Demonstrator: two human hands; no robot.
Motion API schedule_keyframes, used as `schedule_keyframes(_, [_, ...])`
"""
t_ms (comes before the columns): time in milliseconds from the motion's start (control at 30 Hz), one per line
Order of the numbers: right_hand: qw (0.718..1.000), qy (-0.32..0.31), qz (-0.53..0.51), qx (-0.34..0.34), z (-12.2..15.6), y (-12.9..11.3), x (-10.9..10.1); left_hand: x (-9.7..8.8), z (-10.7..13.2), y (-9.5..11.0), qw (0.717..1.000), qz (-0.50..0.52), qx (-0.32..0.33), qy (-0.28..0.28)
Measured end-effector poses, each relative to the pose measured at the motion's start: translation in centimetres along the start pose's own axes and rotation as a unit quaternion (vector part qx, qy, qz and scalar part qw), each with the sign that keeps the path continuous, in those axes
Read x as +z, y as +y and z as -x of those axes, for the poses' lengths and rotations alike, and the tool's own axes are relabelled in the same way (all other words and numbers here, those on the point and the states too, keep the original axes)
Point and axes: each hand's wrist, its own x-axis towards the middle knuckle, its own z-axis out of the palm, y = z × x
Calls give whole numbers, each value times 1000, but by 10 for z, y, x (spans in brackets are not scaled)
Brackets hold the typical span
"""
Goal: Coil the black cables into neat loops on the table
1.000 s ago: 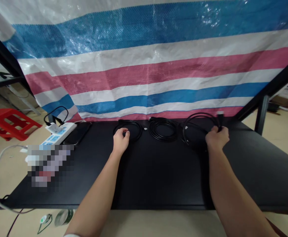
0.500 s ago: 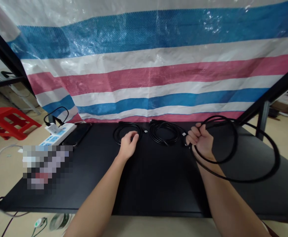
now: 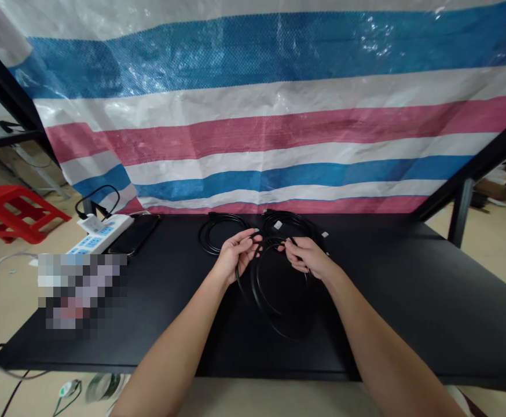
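Note:
A black cable (image 3: 256, 285) hangs in loose loops between my two hands, above the middle of the black table (image 3: 170, 324). My left hand (image 3: 238, 255) is closed on one side of the loops, thumb and fingers pinching them. Opposite it, my right hand (image 3: 307, 256) grips the cable's other side with curled fingers. Behind my left hand lies a coiled black cable (image 3: 207, 243). A second coiled cable (image 3: 299, 217) with small white tags rests behind my right hand, which partly covers it.
A white power strip (image 3: 101, 236) with a plugged-in charger and a black phone (image 3: 135, 234) lie at the table's left. A pixelated patch hides something in front of them. Striped sheeting (image 3: 257, 133) hangs behind the table. A red stool (image 3: 21, 211) stands at the left.
My right hand has moved left with the cable from the table's right side. My left hand, then empty beside the left coil, has now closed on the cable's loops.

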Motion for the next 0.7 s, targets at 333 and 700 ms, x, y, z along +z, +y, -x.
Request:
schedule_keyframes(333, [917, 345, -153, -132, -8, -9, -27, -44, 10, 57, 981, 115, 153, 32])
schedule_keyframes(700, [802, 466, -330, -175, 17, -25, -85, -75, 25, 88, 920, 296, 243, 86])
